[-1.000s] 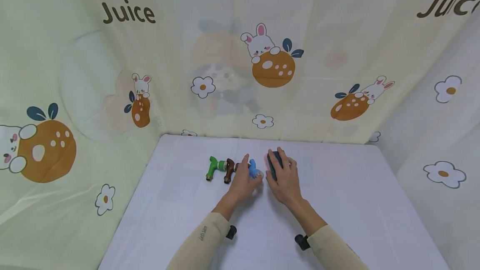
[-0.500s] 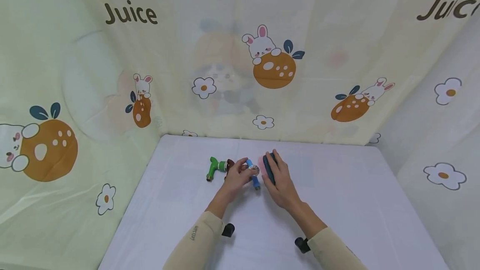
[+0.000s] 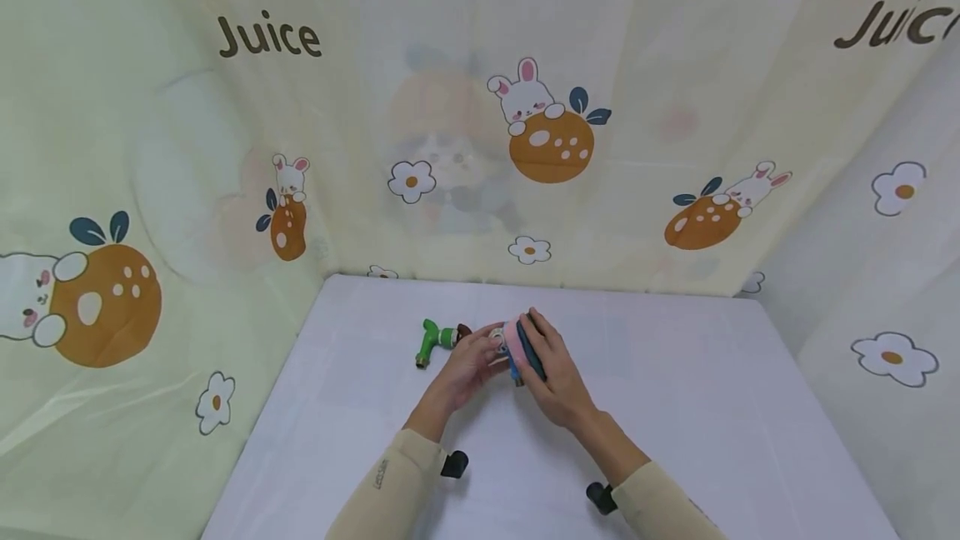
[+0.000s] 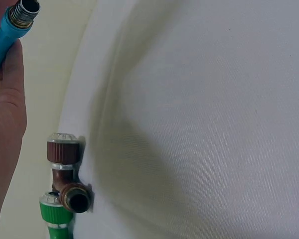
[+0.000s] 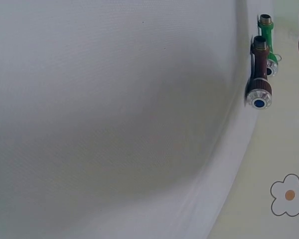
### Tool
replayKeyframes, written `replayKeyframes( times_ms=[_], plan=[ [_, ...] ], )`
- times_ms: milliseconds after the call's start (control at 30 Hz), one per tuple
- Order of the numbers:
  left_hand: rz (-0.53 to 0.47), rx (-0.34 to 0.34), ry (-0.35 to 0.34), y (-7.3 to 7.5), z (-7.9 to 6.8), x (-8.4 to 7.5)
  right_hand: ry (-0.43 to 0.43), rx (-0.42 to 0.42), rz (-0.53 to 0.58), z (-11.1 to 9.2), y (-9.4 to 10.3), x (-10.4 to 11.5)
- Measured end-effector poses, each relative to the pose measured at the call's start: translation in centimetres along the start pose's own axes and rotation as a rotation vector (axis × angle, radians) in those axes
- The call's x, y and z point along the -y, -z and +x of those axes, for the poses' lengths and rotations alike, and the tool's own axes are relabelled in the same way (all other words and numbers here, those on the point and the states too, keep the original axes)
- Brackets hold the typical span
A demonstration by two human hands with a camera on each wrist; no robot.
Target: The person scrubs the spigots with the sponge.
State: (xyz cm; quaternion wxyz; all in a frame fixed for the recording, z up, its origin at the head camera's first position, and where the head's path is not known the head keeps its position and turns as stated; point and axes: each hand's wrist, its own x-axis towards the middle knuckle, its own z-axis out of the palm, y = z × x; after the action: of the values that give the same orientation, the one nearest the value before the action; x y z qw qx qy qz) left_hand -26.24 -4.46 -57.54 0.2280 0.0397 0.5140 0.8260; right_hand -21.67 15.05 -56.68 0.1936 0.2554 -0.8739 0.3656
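My left hand (image 3: 463,369) holds a blue tap (image 3: 515,372) just above the table, and in the left wrist view the blue tap (image 4: 0,46) shows its threaded metal end pointing up. A sponge with a pink layer and a dark blue layer (image 3: 531,350) is gripped in my right hand (image 3: 561,386). Its pink side lies against the blue tap and partly covers it. Left of my left hand lie a green tap (image 3: 429,346) and a brown tap (image 3: 463,330), the brown one mostly hidden by the hand in the head view.
The white-covered table (image 3: 675,407) ends at the back against a patterned curtain (image 3: 637,107) with fruit, rabbits and flowers. Curtain also hangs at both sides. In the right wrist view the brown tap (image 5: 260,84) and green tap (image 5: 267,37) sit near each other.
My left hand has picked up the blue tap and turned it, drawing slightly left. The right hand has tilted the sponge and brought it left against the tap.
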Motion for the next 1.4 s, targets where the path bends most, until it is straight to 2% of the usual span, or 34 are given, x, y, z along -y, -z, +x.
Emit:
replayKeyframes(
  times_ms=[400,800,1233,1400],
  plan=[
    [-0.033,0.021,0.021,-0.30,-0.51,-0.36,0.000,0.006,0.004,0.00,-0.20,-0.02],
    [-0.050,0.103,-0.007,-0.04,-0.63,-0.43,0.038,-0.021,-0.052,0.42,-0.35,0.19],
    [-0.012,0.082,0.008,-0.04,-0.95,-0.51,-0.012,0.004,-0.067,0.48,-0.41,0.51],
    [0.037,0.111,0.021,-0.09,-0.84,-0.44,-0.092,0.013,-0.095,0.34,-0.43,-0.05]
  ],
)
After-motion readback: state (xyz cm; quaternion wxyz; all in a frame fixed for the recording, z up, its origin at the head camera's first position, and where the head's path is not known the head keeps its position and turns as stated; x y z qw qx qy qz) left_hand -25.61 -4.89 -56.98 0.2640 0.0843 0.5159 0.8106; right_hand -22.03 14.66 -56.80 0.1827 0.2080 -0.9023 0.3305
